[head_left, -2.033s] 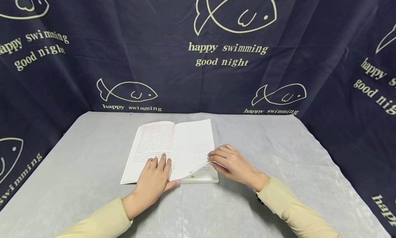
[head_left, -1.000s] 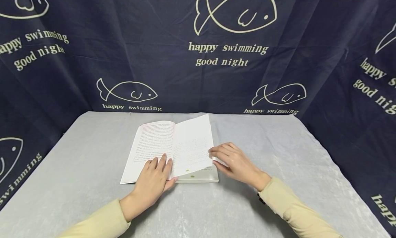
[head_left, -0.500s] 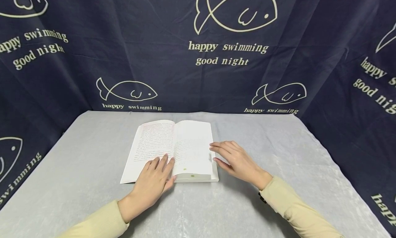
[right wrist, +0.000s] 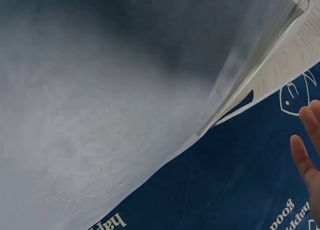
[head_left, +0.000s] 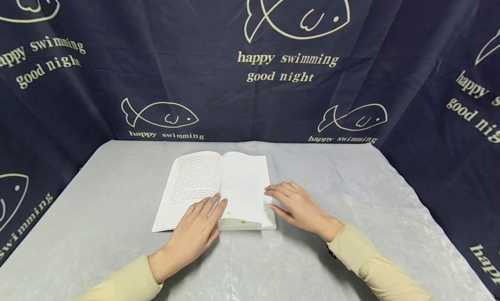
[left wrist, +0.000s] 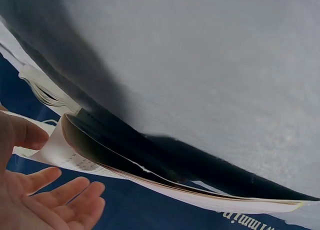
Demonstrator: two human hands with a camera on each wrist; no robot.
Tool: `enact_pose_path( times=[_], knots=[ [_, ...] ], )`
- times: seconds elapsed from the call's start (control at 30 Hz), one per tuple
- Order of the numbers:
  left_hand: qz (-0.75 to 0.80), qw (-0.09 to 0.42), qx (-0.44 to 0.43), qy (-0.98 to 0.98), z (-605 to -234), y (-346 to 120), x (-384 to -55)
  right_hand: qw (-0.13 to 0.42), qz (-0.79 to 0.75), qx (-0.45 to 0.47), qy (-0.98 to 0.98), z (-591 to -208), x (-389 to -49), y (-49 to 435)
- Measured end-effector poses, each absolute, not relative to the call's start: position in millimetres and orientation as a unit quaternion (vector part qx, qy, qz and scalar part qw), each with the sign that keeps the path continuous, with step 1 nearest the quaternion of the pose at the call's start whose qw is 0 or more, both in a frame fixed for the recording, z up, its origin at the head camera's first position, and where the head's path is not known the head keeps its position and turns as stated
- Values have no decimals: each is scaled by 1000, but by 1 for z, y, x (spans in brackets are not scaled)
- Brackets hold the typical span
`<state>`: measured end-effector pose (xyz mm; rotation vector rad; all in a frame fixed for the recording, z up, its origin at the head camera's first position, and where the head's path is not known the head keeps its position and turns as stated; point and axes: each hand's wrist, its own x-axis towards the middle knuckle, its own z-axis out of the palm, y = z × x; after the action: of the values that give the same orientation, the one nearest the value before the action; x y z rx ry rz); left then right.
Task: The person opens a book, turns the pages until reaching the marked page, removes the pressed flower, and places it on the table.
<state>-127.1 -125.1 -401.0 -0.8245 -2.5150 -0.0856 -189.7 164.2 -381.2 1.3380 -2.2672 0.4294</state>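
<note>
An open book (head_left: 197, 175) lies on the grey cloth, printed text on its left page, paler print on the right page (head_left: 244, 183). That right page bows up along its lower edge, and a green-spotted page (head_left: 251, 224) shows beneath. My left hand (head_left: 193, 231) rests over the lower part of the book near the spine, fingers extended. At the book's right edge is my right hand (head_left: 300, 209), fingers lightly bent, tips at the page margin. In the right wrist view its fingers (right wrist: 302, 157) look straight. The left wrist view shows the left fingers (left wrist: 82, 195) beside curved pages (left wrist: 75, 150).
A grey cloth (head_left: 343, 179) covers the table on all sides of the book. Behind it and at both sides hangs a dark blue curtain (head_left: 218, 88) with white fish outlines and lettering. Light yellow sleeves (head_left: 375, 259) cover both forearms.
The right page was lifted by the right hand, then came down and lies flatter. My left hand has slid right, toward the spine. The right fingers have loosened from the page edge.
</note>
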Motion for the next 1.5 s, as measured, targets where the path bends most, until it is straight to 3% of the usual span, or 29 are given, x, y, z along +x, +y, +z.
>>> enact_pose_path(
  times=[0.4,0.67,1.07,1.5],
  knots=[
    [-49,276,-346,-895,-395,-126,-130,178,114,485,-848,-389,-187,162],
    [-58,348,-373,-858,-394,-125,-134,139,98,483,-859,-392,-185,162],
    [-86,380,-396,-831,-387,-126,-135,86,78,468,-876,-393,-182,161],
    [-81,415,-406,-810,-382,-128,-137,71,76,464,-879,-394,-182,161]
  ],
)
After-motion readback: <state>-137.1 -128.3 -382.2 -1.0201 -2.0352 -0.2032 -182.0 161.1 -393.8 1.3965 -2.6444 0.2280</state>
